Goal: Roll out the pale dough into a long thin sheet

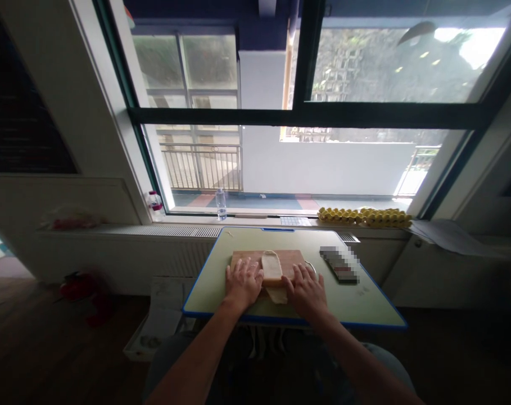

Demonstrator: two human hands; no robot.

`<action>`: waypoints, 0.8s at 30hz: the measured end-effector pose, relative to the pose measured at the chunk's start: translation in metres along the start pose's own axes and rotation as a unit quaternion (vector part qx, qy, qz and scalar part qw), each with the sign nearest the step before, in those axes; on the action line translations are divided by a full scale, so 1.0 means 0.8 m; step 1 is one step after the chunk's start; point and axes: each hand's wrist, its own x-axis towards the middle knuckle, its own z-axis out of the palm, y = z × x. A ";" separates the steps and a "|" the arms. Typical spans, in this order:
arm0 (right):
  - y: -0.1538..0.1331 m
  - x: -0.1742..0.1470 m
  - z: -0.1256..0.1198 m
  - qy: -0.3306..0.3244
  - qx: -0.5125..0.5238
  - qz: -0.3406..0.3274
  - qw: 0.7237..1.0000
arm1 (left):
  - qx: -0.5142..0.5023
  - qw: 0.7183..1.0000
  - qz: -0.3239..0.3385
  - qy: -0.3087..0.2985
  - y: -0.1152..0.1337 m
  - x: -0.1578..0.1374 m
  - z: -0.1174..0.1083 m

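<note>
A wooden cutting board (247, 257) lies on the small desk in front of me. Down its middle runs a pale, flat strip with a rounded far end (272, 265), perhaps rolled-out dough. Its near end seems to hang over the board's front edge onto the desk. My left hand (244, 281) rests palm down on the board's left part, fingers stretched forward, just beside the strip. On the right side, my right hand (306, 288) lies flat with fingers spread, its thumb at the strip's edge. A curved metal handle (312, 268) shows at the board's right end.
The green desk top (234, 241) has a blue rim. A blurred-out dark flat object (339, 264) lies on its right. Along the windowsill stand a clear bottle (221, 205), a bottle with a red label (155, 203) and yellow egg trays (365, 216). Papers (449, 237) lie farther right.
</note>
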 end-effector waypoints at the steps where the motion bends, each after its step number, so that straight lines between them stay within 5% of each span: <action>1: -0.001 0.005 -0.001 -0.001 0.001 -0.001 1.000 | 0.002 1.000 -0.006 -0.007 0.000 0.007 0.001; 8: -0.003 0.050 -0.006 -0.007 -0.011 -0.003 1.000 | 0.003 0.999 -0.032 -0.026 -0.002 0.052 0.009; 12: 0.000 0.070 -0.009 -0.027 -0.020 -0.058 0.998 | 0.016 0.999 -0.020 -0.038 -0.004 0.075 0.009; 24: 0.007 0.132 0.004 -0.075 0.039 0.004 0.996 | -0.010 0.996 -0.005 -0.083 -0.012 0.134 0.014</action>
